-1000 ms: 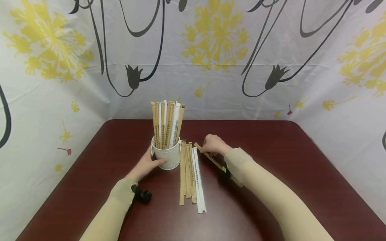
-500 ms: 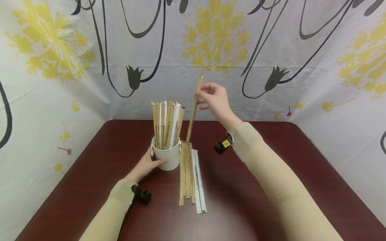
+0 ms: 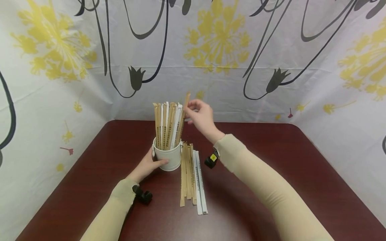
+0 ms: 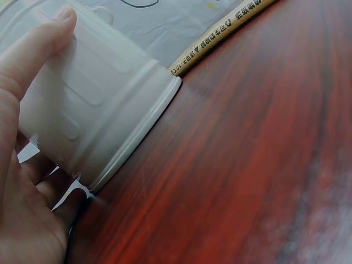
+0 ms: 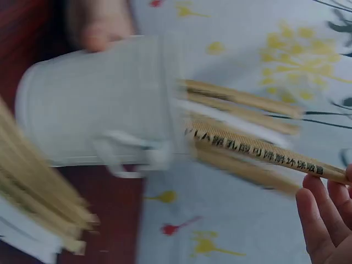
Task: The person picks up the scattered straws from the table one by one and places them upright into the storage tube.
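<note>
A small white metal bucket [image 3: 172, 157] stands on the table, holding an upright bunch of brown and white paper-wrapped straws [image 3: 164, 129]. My left hand [image 3: 147, 166] grips its left side, thumb across the front and fingers behind, as the left wrist view [image 4: 33, 71] also shows. At the bucket's right, my right hand [image 3: 201, 116] pinches a brown wrapped straw [image 5: 253, 148] near its top. The straw's lower end overlaps the bucket's mouth in the right wrist view, printed lettering facing that camera. Beside the bucket lies a row of brown wrapped straws [image 3: 183, 177] and two white ones [image 3: 199, 189].
The dark red wooden table [image 3: 120, 214] reaches back to a pale cloth [image 3: 193, 77] with yellow and grey flower prints. Cloth also hangs at both sides. Each wrist wears a small black camera, the left one [image 3: 144, 195] low over the table.
My right hand picked a brown wrapped straw off the table, lifted it upright, then carried it left and down to the bucket. My left hand stayed on the bucket.
</note>
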`<action>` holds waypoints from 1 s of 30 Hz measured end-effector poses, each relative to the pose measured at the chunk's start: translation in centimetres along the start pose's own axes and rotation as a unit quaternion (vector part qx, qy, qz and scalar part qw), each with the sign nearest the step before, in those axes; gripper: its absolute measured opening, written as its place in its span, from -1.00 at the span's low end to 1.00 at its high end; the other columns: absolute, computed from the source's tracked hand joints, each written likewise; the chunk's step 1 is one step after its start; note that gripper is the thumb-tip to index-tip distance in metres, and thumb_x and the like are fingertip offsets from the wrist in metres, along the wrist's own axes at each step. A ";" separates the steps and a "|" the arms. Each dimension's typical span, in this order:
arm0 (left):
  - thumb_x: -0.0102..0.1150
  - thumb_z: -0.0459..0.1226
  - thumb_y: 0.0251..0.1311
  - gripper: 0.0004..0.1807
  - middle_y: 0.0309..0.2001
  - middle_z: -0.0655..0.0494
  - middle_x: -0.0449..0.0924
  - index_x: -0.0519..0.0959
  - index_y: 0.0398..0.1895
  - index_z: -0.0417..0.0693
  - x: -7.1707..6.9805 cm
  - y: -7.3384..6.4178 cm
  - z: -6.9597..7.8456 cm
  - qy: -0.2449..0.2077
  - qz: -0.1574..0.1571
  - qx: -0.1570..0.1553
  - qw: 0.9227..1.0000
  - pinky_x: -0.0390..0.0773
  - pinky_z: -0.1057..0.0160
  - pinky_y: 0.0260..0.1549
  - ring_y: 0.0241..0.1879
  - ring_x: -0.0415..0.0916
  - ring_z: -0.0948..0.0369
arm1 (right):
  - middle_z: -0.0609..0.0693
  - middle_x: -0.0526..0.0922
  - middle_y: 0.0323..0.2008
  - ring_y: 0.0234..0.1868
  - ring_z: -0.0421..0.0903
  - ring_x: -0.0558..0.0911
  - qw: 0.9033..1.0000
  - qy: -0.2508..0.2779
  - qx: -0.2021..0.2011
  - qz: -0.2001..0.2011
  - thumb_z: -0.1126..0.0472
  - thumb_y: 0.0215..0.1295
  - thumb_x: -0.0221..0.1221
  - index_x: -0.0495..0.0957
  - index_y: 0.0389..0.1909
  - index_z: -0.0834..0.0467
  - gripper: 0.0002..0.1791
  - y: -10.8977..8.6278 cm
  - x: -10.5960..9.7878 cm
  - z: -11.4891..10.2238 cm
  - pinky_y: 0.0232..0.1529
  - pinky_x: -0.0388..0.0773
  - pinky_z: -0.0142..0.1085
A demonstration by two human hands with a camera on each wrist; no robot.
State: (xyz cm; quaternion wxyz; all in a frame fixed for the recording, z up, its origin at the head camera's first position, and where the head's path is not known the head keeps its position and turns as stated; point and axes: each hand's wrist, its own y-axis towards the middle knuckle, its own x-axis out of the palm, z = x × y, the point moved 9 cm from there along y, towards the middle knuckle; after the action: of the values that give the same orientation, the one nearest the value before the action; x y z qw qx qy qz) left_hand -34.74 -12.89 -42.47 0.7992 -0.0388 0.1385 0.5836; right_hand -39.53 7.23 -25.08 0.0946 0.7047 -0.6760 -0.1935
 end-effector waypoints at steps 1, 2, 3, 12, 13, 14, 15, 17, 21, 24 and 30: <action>0.41 -0.26 0.09 0.07 0.43 -0.14 0.10 -0.12 0.54 -0.02 0.1 -0.1 0.4 -0.003 -0.002 0.001 1.000 0.01 -0.09 0.32 0.39 0.04 -0.04 | 0.13 0.64 -0.30 -0.37 0.13 0.68 1.000 -0.010 0.006 -0.007 0.27 0.27 0.25 0.55 -0.15 0.31 -0.79 -0.4 0.3 0.7 -0.36 0.63 0.03; 0.41 -0.27 0.09 0.07 0.43 -0.15 0.11 -0.11 0.54 -0.04 0.2 -0.2 0.9 -0.004 -0.004 0.002 1.000 0.02 -0.09 0.32 0.39 0.05 -0.04 | 0.12 0.64 -0.31 -0.37 0.17 0.67 1.000 -0.017 0.010 -0.014 0.26 0.28 0.25 0.55 -0.16 0.31 -0.79 -0.7 0.6 1.4 -0.36 0.62 0.07; 0.41 -0.27 0.09 0.07 0.42 -0.16 0.12 -0.10 0.54 -0.06 0.2 -0.3 1.2 -0.005 -0.004 0.003 1.000 0.03 -0.09 0.32 0.38 0.07 -0.05 | 0.11 0.64 -0.32 -0.37 0.19 0.67 0.999 -0.025 0.015 -0.020 0.24 0.28 0.26 0.56 -0.17 0.29 -0.79 -1.0 0.9 2.1 -0.36 0.62 0.07; 0.41 -0.25 0.10 0.06 0.43 -0.04 0.13 -0.10 0.54 0.11 0.3 0.8 -0.6 -0.007 -0.001 0.021 1.000 0.01 -0.05 0.33 0.38 0.07 0.04 | 0.03 0.66 -0.37 -0.48 -0.02 0.67 0.993 -0.089 0.047 -0.063 0.12 0.29 0.26 0.59 -0.19 0.14 -0.82 -2.7 1.3 5.2 -0.48 0.62 -0.16; 0.41 -0.24 0.10 0.07 0.43 -0.02 0.13 -0.11 0.55 0.15 0.2 0.7 -0.6 -0.005 0.001 0.022 1.000 -0.01 -0.04 0.33 0.39 0.07 0.06 | 0.04 0.66 -0.37 -0.47 0.02 0.67 0.992 -0.095 0.050 -0.066 0.12 0.29 0.25 0.59 -0.18 0.14 -0.81 -2.8 1.1 5.6 -0.48 0.62 -0.16; 0.42 -0.22 0.09 0.08 0.43 -0.01 0.13 -0.11 0.55 0.16 0.2 0.7 -0.6 -0.003 0.001 0.021 1.000 -0.02 -0.03 0.33 0.39 0.06 0.07 | 0.04 0.66 -0.36 -0.46 0.05 0.67 0.991 -0.103 0.053 -0.071 0.13 0.29 0.25 0.59 -0.18 0.14 -0.81 -2.9 0.8 6.1 -0.50 0.61 -0.19; 0.42 -0.22 0.09 0.08 0.43 0.00 0.13 -0.12 0.55 0.18 0.2 0.7 -0.6 -0.004 0.000 0.022 1.000 -0.01 -0.04 0.33 0.39 0.06 0.07 | 0.05 0.66 -0.36 -0.45 0.09 0.67 0.989 -0.115 0.059 -0.077 0.14 0.28 0.25 0.59 -0.18 0.15 -0.81 -3.1 0.6 6.6 -0.51 0.60 -0.22; 0.42 -0.22 0.10 0.09 0.43 0.01 0.13 -0.13 0.55 0.22 0.2 0.7 -0.6 -0.006 -0.002 0.023 1.000 -0.01 -0.06 0.33 0.39 0.06 0.07 | 0.06 0.66 -0.38 -0.44 0.15 0.66 0.980 -0.152 0.076 -0.101 0.16 0.26 0.25 0.59 -0.20 0.17 -0.82 -3.5 0.2 8.1 -0.54 0.58 -0.25; 0.41 -0.23 0.10 0.08 0.44 0.01 0.12 -0.13 0.55 0.22 0.1 0.6 -0.7 -0.010 -0.002 0.021 1.000 -0.02 -0.07 0.33 0.40 0.04 0.06 | 0.06 0.65 -0.45 -0.50 0.12 0.64 0.937 -0.271 0.133 -0.178 0.13 0.20 0.30 0.61 -0.34 0.15 -0.84 -4.8 -0.4 11.7 -0.58 0.53 -0.27; 0.41 -0.23 0.10 0.08 0.45 0.01 0.10 -0.13 0.55 0.17 0.0 0.5 -0.8 -0.004 0.000 0.017 1.000 -0.04 -0.05 0.34 0.41 0.02 0.08 | 0.07 0.65 -0.52 -0.58 0.02 0.61 0.893 -0.346 0.168 -0.234 0.06 0.16 0.34 0.63 -0.46 0.14 -0.78 -6.1 -0.7 13.9 -0.59 0.52 -0.22; 0.40 -0.27 0.11 0.05 0.42 -0.02 0.15 -0.10 0.54 0.17 0.1 0.5 -0.8 -0.009 0.000 0.025 1.000 -0.01 -0.05 0.33 0.39 0.07 0.06 | 0.02 0.60 -0.63 -0.67 -0.06 0.55 0.845 -0.413 0.180 -0.287 0.00 0.09 0.40 0.64 -0.58 0.09 -0.74 -7.5 -0.4 15.4 -0.64 0.50 -0.22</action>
State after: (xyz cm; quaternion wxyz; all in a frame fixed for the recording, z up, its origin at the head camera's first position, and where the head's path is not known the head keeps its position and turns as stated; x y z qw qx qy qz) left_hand -35.29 -12.82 -43.17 0.8013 -0.0132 0.1454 0.5801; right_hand -38.82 10.14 -41.94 -0.3816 0.7268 -0.4431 -0.3604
